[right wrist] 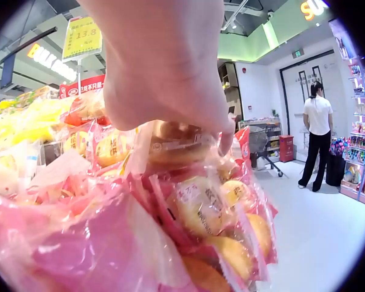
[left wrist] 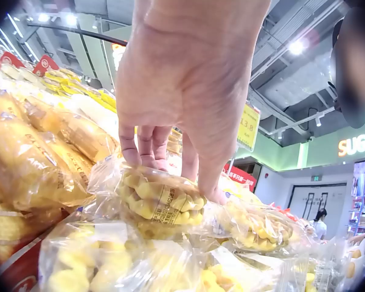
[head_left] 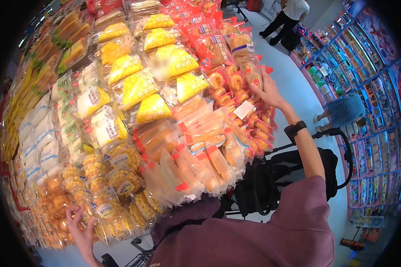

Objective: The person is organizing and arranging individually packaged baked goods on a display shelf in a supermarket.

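Bagged waffle-shaped pastries (head_left: 120,178) fill the near part of a large display. At its near left edge is the left hand (head_left: 82,233); in the left wrist view this hand (left wrist: 182,85) has bent fingers and thumb around one wrapped waffle pastry (left wrist: 161,198). The right hand (head_left: 272,94) reaches to the display's right edge, by red-and-clear packs. Seen from the right wrist, the hand (right wrist: 164,67) holds a clear-wrapped bun (right wrist: 179,145) between thumb and fingers, the fingers partly hidden. Pink packs of round pastries (right wrist: 201,207) lie just below it.
Yellow-wrapped packs (head_left: 173,62) and long bread packs (head_left: 200,167) cover the display. A black stroller (head_left: 272,182) stands right of the body. Shelves (head_left: 374,98) line the right side beyond the aisle floor (head_left: 280,66). A person in white (right wrist: 318,115) stands farther off, another in blue (head_left: 345,110).
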`<state>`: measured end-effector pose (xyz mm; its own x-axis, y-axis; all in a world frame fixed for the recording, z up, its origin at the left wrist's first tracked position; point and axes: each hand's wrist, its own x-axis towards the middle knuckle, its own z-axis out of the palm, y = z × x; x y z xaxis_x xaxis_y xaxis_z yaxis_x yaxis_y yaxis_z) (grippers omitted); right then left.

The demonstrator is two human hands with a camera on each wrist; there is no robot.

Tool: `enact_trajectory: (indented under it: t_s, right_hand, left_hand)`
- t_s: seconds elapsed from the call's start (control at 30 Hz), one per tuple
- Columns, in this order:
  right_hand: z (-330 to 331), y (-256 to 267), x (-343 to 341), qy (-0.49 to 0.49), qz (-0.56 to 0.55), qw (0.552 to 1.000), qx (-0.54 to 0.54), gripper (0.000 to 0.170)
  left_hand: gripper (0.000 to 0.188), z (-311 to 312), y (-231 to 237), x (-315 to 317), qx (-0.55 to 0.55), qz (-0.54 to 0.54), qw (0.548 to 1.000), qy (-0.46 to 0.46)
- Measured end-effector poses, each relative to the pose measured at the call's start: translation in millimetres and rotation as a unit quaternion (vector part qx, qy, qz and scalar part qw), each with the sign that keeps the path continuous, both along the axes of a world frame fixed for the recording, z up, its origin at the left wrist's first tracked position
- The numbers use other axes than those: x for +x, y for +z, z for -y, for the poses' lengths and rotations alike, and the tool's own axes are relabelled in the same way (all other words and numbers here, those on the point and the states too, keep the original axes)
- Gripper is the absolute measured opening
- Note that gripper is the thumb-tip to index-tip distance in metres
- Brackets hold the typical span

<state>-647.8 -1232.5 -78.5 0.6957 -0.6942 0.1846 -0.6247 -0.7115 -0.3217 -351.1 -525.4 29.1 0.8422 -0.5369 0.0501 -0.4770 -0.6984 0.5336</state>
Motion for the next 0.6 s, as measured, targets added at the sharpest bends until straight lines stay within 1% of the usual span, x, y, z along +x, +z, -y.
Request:
enact_trajectory:
  t_s: [0.03, 0.1, 0.2, 0.3, 0.4, 0.6]
  right_hand:
    - [5, 4, 0, -0.006, 0.041, 0.998, 0.057, 0.094]
    - [14, 12, 0, -0.016, 0.119, 0.978, 0.171, 0.094]
    - [16, 3, 4, -0.044, 0.115, 0.977, 0.175, 0.095]
    - [13, -5, 9, -0.034, 0.15, 0.971, 0.186, 0.094]
    - [4, 9, 6, -0.06, 0.148, 0.963, 0.217, 0.094]
    - [-11, 43, 1, -0.123, 0.15, 0.956, 0.222, 0.094]
  left_hand:
    - [0.055, 0, 0, -1, -0.002, -0.005, 1.0, 0.007]
    - [0.054, 0, -1, -2, -0.008, -0.003, 1.0, 0.008]
    - [0.054, -2, -3, -2, -0.022, 0.011, 1.0, -0.011]
    - [0.054, 0, -3, -2, -0.035, 0.018, 0.999, -0.025]
    - [0.056, 1, -1, -3, -0.024, 0.021, 0.999, -0.024]
    - [0.06, 2, -1, -2, -0.016, 0.018, 1.0, -0.012]
